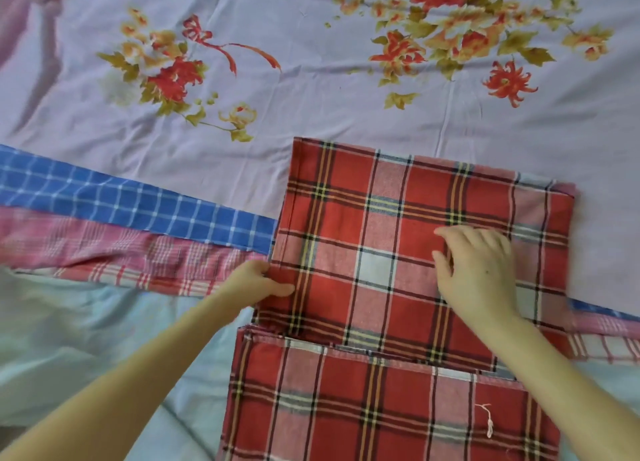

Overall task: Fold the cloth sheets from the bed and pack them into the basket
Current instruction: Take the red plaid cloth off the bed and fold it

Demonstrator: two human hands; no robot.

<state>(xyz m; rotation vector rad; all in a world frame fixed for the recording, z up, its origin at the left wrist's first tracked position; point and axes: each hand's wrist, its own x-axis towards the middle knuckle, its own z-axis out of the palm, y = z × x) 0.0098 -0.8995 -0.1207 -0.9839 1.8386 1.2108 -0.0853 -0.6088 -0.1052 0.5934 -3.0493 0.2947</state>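
Observation:
A red plaid cloth sheet (398, 218) lies part-folded on the bed, its upper flap laid over a lower layer (381, 408) that runs toward me. My left hand (258, 282) pinches the flap's left edge, thumb on top. My right hand (476, 270) rests on the middle right of the flap with fingers bent, pressing the fabric. A blue checked sheet (138, 201) and a pink checked sheet (121, 256) lie spread flat to the left, passing under the red one. No basket is in view.
A lilac bedsheet with red and gold flowers (311, 90) covers the far half of the bed. A pale blue cloth (86, 339) covers the near left part, under my left forearm.

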